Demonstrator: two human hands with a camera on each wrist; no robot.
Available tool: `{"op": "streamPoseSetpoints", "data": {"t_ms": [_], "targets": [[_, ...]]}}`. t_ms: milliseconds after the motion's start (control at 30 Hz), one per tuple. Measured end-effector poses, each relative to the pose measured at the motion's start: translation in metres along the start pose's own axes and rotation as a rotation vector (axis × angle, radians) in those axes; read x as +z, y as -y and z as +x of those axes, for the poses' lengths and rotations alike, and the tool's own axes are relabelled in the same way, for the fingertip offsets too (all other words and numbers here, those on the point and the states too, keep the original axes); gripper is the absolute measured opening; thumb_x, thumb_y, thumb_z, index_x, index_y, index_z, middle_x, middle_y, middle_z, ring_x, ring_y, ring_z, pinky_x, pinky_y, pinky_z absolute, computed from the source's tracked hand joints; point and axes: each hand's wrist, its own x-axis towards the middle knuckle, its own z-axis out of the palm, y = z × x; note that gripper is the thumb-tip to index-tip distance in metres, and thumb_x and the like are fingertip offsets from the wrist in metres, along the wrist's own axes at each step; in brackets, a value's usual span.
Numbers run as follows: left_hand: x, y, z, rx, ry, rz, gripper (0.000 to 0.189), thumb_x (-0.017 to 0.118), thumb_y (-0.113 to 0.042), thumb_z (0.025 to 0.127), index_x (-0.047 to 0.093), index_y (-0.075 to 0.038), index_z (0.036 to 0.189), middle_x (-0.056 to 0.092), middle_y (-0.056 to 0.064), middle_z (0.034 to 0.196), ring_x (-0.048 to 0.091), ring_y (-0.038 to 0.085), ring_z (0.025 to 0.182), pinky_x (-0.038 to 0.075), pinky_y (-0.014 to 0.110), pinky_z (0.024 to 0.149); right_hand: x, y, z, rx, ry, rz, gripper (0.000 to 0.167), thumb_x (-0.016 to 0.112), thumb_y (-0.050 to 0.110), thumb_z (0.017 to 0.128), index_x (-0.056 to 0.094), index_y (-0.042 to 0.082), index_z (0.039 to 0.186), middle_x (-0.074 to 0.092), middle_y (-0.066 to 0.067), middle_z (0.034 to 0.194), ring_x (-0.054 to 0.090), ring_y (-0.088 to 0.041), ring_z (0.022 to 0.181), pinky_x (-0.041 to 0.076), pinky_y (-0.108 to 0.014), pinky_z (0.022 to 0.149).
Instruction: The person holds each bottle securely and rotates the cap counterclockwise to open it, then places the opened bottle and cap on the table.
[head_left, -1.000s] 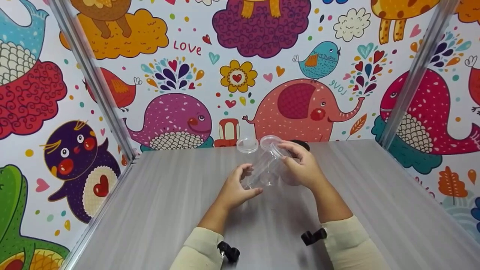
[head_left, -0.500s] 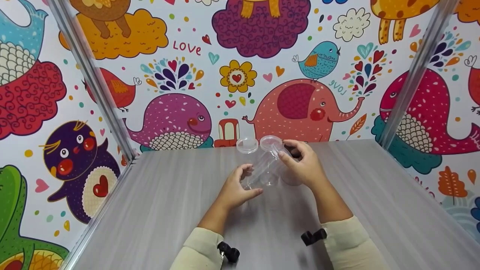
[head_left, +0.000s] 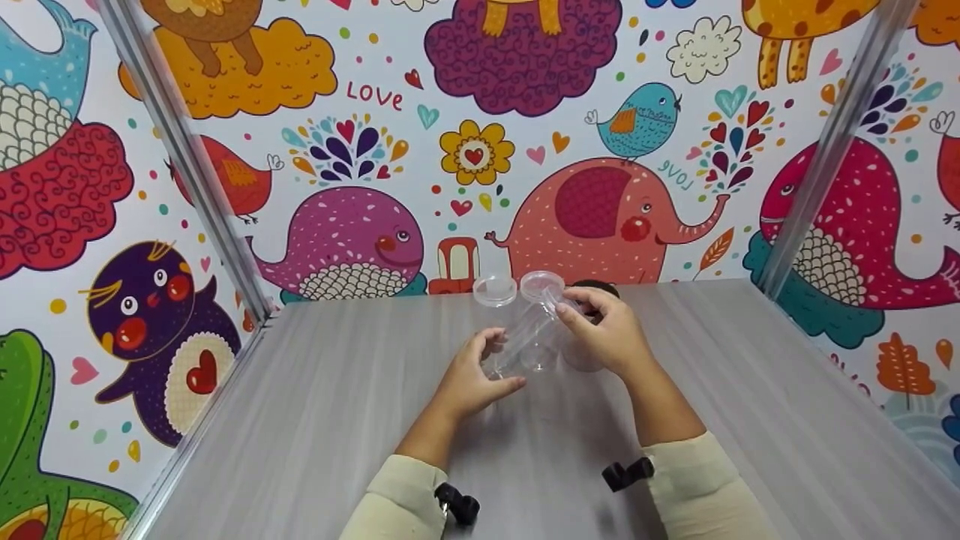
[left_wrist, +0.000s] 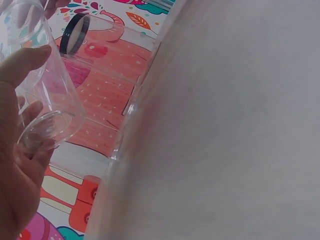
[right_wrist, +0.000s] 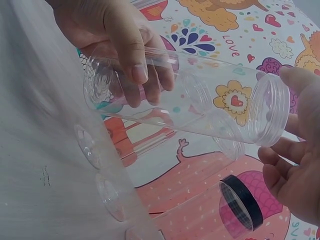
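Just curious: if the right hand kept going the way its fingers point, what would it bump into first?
Probably the lidded clear jar standing behind; the right hand already holds the tilted jar. Depth is unclear.

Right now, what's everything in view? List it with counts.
Held jar: 1, clear, open-mouthed, tilted above the table between both hands.
Standing jars: at least 3, clear, behind the held one at the table's far edge; two with clear lids, one with a black lid.
Table: 1, grey wood grain.
Walls: cartoon-animal print, with metal corner posts.
Sleeves: 2, cream, each with a black wrist mount.
Left hand: grips the held jar's base end.
Right hand: fingers curl round its open rim.
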Motion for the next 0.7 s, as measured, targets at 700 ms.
{"op": "streamPoseSetpoints", "data": {"t_ms": [700], "targets": [[0.0012,0.0021,-0.0004,0.023,0.003,-0.031,0.081,0.094,-0.036,0.080,0.053,-0.022,0.149,0.063,0.009,0.147,0.060,0.027,0.139,0.047,0.060,0.121,-0.0005,-0.0040,0.0010,-0.051,0.037,0.116,0.033,0.064,0.015,0.101,0.076,0.020,0.131,0.065,-0.005,0.150,0.060,-0.029,0.135,0.056,-0.041,0.105]]}}
